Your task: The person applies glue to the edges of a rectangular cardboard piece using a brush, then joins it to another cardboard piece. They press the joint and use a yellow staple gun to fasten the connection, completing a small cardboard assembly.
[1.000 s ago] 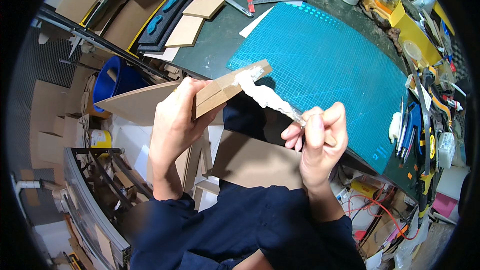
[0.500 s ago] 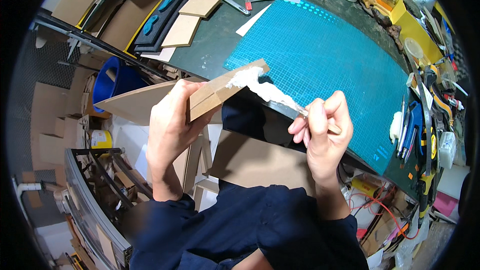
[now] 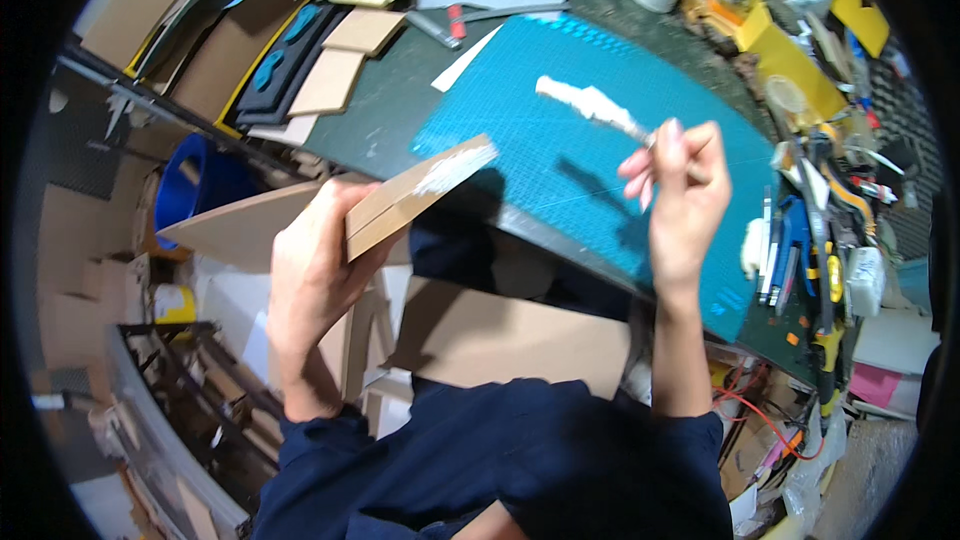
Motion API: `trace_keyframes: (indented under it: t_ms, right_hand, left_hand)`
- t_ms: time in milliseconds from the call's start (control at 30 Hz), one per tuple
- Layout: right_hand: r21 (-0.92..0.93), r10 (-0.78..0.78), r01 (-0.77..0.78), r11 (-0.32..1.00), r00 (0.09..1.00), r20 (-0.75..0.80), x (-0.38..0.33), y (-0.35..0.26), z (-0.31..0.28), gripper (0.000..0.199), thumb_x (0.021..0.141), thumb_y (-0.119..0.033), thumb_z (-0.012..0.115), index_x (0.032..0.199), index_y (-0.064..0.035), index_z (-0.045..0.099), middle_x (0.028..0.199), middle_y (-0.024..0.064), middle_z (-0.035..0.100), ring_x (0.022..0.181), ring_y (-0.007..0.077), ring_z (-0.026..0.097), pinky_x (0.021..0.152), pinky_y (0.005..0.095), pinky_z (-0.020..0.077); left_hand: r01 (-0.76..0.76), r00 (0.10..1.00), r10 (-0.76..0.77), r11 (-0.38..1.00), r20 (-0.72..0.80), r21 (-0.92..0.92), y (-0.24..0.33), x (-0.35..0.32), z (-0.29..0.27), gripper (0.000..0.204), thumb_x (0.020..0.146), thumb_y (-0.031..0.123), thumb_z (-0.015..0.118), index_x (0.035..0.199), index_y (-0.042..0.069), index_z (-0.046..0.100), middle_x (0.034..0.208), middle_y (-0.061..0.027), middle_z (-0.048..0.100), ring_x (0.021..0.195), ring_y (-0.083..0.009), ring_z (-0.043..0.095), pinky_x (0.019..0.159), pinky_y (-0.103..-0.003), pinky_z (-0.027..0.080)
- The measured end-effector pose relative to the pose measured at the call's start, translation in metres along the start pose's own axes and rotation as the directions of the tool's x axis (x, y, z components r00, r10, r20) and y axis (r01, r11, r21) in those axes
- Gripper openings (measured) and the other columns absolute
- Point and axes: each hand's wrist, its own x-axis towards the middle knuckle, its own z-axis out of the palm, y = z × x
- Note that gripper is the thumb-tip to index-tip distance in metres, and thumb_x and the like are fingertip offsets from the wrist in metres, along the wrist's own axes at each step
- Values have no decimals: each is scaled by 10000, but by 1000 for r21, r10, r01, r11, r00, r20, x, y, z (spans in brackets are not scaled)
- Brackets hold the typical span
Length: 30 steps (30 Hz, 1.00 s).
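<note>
My left hand (image 3: 315,275) grips the cardboard (image 3: 415,195), its glue-smeared end pointing up-right toward the white-coated stick (image 3: 590,105) pinched in my right hand (image 3: 680,190), held apart over the mat (image 3: 600,155).

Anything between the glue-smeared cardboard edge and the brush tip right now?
Nothing solid: in the head view, only bare blue cutting mat shows between the white-smeared cardboard piece in the left hand and the white-coated brush in the right hand.

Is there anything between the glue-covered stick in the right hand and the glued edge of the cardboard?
Nothing visible: only open space above the blue cutting mat separates the stick from the cardboard piece.
</note>
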Motion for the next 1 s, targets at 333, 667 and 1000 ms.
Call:
trace_keyframes:
  t_ms: [333,667,1000]
  right_hand:
    - [-806,-523,368,464,848,87,304,-38,-93,348,941,-379,616,860,-43,653,700,47,692,644,101,628,621,247,469]
    - [-965,-320,209,156,936,151,417,18,-61,441,861,-449,594,918,-23,694,860,185,719,909,331,701,826,415,522]
    - [-684,111,-300,665,945,-307,438,47,-72,370,885,-308,582,732,-9,737,698,62,713,595,155,628,622,323,514]
  left_hand:
    - [24,1000,-24,998,-10,-58,1,2,-1,388,690,-1,770,1034,23,592,898,-123,634,799,-306,657,678,-352,538]
    - [-1,1000,2,999,18,-37,-1,5,-7,540,602,-2,809,1097,43,595,935,-109,628,828,-299,648,684,-368,540]
    - [8,998,-7,1000,59,-17,-2,6,-9,603,562,3,822,1115,62,586,921,-102,609,835,-293,641,677,-371,538]
